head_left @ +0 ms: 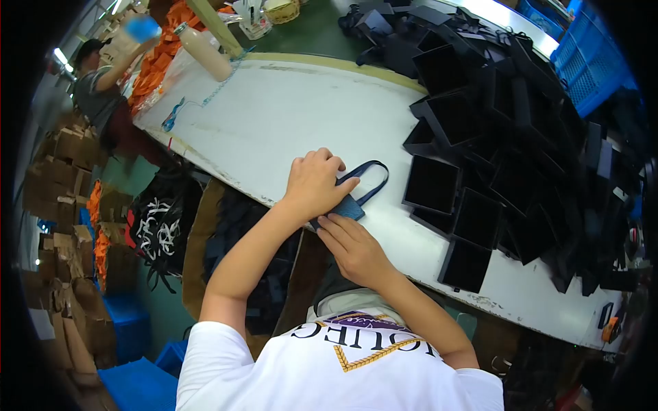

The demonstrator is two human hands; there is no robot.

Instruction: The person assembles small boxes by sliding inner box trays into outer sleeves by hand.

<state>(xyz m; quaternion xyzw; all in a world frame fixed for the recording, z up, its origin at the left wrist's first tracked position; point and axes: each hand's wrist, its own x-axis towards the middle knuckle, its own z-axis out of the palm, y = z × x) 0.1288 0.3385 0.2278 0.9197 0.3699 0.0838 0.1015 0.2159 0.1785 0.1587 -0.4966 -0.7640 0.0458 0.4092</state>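
Observation:
A small blue bag (350, 208) with a dark blue strap handle (384, 179) lies at the near edge of the white table. Across it from the far left comes my left hand (317, 183), its fingers curled and its thumb stretched over the bag's top. My right hand (356, 252) grips the near side, fingers held close together along the bag's lower edge. Both hands cover much of the bag, so its full shape is hidden. The strap loop stands out to the right, away from my fingers.
Many black open boxes (433, 183) are heaped on the right of the table (274, 109). Blue-handled snips (171, 118) and a bottle (203, 52) are at the far left. A blue crate (596, 61) stands far right. Another person (110, 96) is at the left, near orange material.

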